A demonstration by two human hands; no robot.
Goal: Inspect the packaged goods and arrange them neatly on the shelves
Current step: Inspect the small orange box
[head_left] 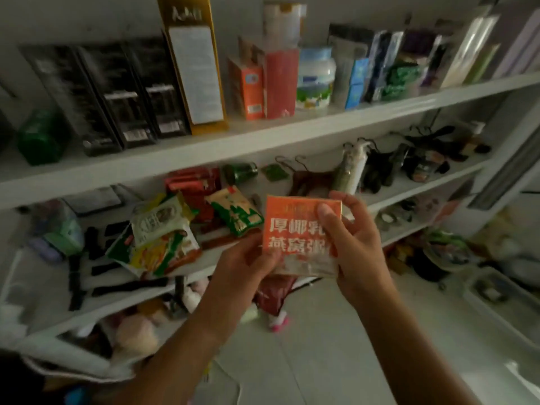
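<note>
At the fingertips, the right hand (356, 252) is pinching a flat orange foil packet with white lettering (295, 229) along its right edge. Its thumb is pressing on the printed face and its other fingers are curling behind, while the left hand (251, 258) is gripping the lower left corner, fingertips hidden under the packet. Both hands are holding the packet in the air, print toward the camera, just in front of the white middle shelf (415, 192) and touching nothing on it. Farther left, crinkled green-and-yellow snack bags (157, 238) are lying in a loose heap. Inspection seems to be the step in hand; doing it well probably means gripping only the edges, turning it over to check the seals, then clearing a gap before setting it down squarely.
</note>
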